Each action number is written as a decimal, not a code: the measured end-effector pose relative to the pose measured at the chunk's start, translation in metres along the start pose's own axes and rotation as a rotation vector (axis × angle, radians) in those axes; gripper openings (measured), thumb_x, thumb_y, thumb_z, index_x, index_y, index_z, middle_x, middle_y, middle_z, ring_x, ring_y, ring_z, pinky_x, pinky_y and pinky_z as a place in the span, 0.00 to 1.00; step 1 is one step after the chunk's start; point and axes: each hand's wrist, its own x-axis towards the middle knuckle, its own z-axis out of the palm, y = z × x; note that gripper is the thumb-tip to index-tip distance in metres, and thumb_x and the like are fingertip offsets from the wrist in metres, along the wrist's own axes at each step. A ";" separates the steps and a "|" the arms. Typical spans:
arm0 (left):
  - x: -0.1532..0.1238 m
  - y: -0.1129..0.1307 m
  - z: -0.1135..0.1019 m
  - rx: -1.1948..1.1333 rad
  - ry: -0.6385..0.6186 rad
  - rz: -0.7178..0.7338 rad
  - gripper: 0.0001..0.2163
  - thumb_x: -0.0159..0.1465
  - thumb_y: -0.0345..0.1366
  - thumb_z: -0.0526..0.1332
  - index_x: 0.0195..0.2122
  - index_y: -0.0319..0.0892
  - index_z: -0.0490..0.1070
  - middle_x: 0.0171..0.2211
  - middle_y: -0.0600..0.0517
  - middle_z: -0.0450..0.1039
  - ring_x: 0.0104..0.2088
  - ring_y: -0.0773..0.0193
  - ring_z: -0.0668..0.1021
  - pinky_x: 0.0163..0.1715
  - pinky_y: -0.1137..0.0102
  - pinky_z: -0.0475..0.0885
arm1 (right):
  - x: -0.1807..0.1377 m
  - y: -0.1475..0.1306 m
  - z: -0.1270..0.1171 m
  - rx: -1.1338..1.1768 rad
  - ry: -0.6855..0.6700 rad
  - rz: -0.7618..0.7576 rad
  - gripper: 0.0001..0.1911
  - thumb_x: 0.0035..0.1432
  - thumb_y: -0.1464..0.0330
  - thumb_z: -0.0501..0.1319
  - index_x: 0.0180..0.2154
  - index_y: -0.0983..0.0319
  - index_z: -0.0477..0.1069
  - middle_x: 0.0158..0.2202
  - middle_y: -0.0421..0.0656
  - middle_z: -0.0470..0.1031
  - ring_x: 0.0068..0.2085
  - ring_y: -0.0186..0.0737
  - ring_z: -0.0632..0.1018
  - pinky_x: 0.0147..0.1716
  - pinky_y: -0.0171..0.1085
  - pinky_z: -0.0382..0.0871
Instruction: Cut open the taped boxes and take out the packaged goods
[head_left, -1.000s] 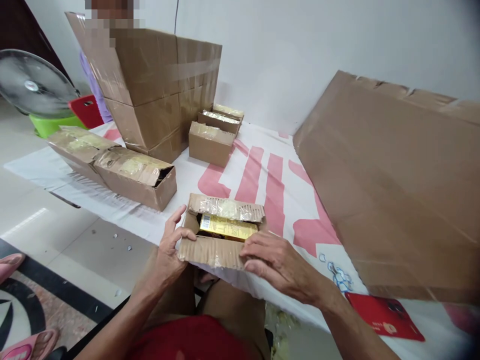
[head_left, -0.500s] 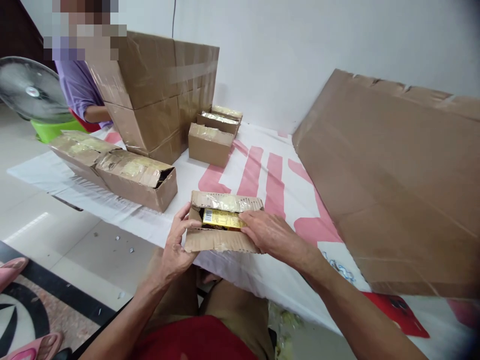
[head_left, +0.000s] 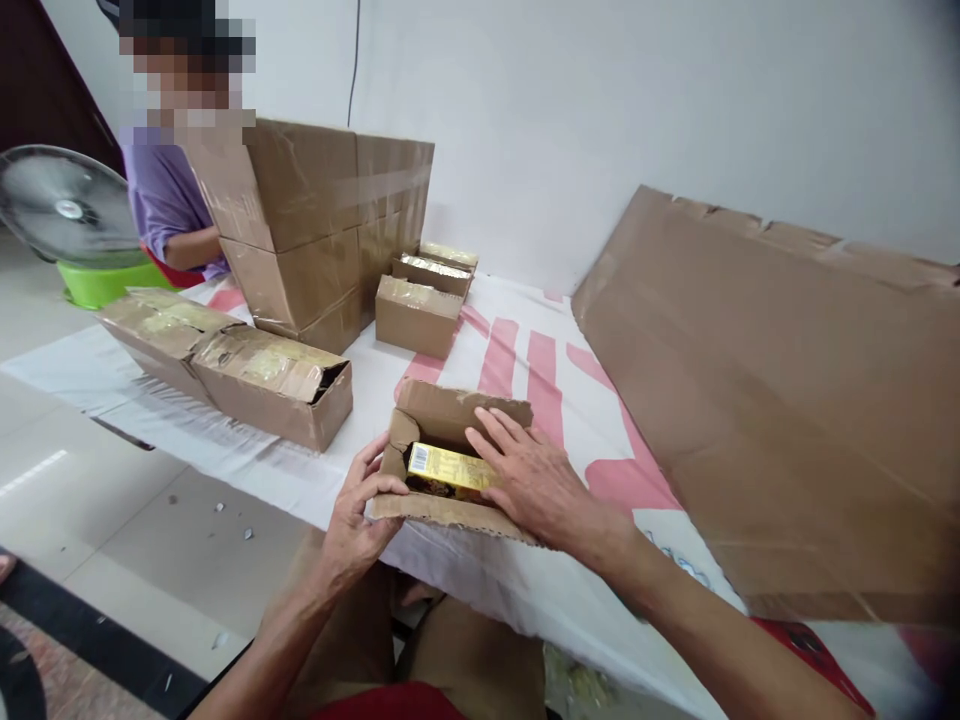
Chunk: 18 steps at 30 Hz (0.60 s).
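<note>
Head view: a small box [head_left: 442,410] sits at the table's [head_left: 510,350] near edge, flaps open, with a yellow packet [head_left: 446,468] inside lying left to right. The left hand [head_left: 356,515] pinches the box's left corner. The right hand [head_left: 536,485], flat and spread, covers the packet's right end.

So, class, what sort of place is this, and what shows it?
Probably an informal packing or unpacking room: taped cartons stacked on a banner-covered table, a small carton open with a yellow box inside, and a floor fan beside the table.
</note>
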 end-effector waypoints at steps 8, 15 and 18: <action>-0.001 -0.011 -0.002 -0.034 -0.003 -0.004 0.14 0.68 0.48 0.65 0.47 0.46 0.78 0.70 0.38 0.60 0.67 0.44 0.71 0.59 0.51 0.74 | 0.012 0.009 -0.001 0.184 -0.220 0.043 0.15 0.59 0.64 0.70 0.46 0.66 0.79 0.68 0.62 0.62 0.69 0.64 0.63 0.61 0.56 0.66; -0.022 -0.050 0.029 -0.136 0.065 -0.275 0.45 0.59 0.53 0.72 0.72 0.45 0.54 0.66 0.34 0.65 0.64 0.41 0.73 0.58 0.49 0.74 | 0.010 0.011 0.008 0.305 -0.125 0.075 0.13 0.58 0.67 0.69 0.44 0.65 0.77 0.68 0.60 0.64 0.68 0.63 0.66 0.59 0.58 0.67; -0.020 -0.055 0.038 -0.152 0.026 -0.358 0.41 0.60 0.52 0.71 0.69 0.42 0.59 0.62 0.36 0.71 0.60 0.42 0.76 0.59 0.49 0.73 | 0.008 0.023 -0.001 0.496 0.014 0.141 0.15 0.55 0.67 0.68 0.45 0.64 0.76 0.70 0.58 0.62 0.67 0.61 0.68 0.62 0.59 0.66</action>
